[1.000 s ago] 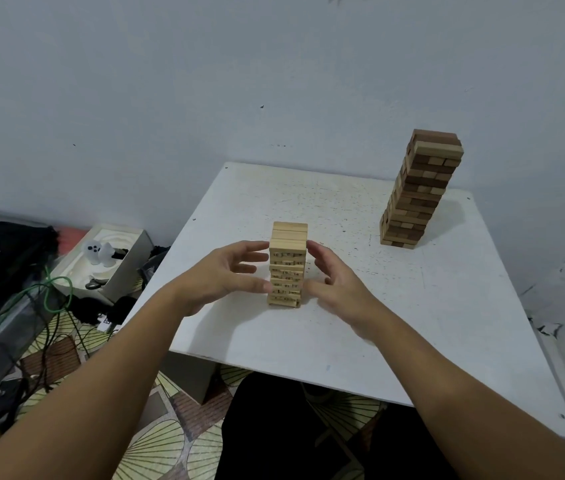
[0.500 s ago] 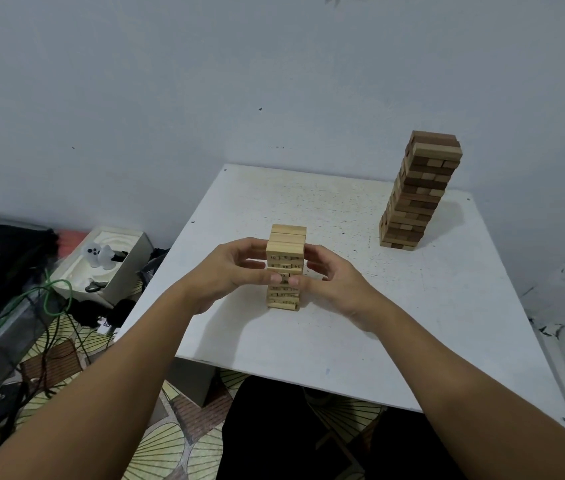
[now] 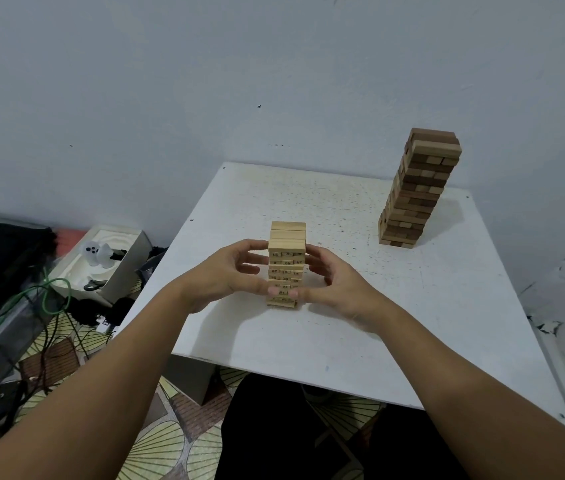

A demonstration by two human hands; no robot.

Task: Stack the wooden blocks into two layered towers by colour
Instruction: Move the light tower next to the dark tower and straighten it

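The light tower (image 3: 287, 265) of pale wooden blocks stands upright near the front middle of the white tabletop (image 3: 412, 306). Its blocks have small black numbers on their ends. The left hand (image 3: 220, 277) is on its left side and the right hand (image 3: 334, 284) is on its right side. The two hands are apart, with the tower between them. The fingers curl in around the tower, and the thumbs press on the front near the bottom rows. The top few rows stick up above the fingers.

It looks like the hands are squaring up the tower, pushing the blocks so the sides are flat. To do this well, push softly from both sides at the same time. If one hand pushes harder, the tower could tip or slide. Keep the bottom still, and let go slowly.

The dark tower (image 3: 419, 188) stands well apart, at the far right of the tabletop by the wall. It has brown and tan blocks mixed, and it looks a bit tilted, so do not bump the tabletop.

On the floor to the left there is an open white box (image 3: 101, 265), a black bag (image 3: 4, 254) and a green cable (image 3: 49, 289).
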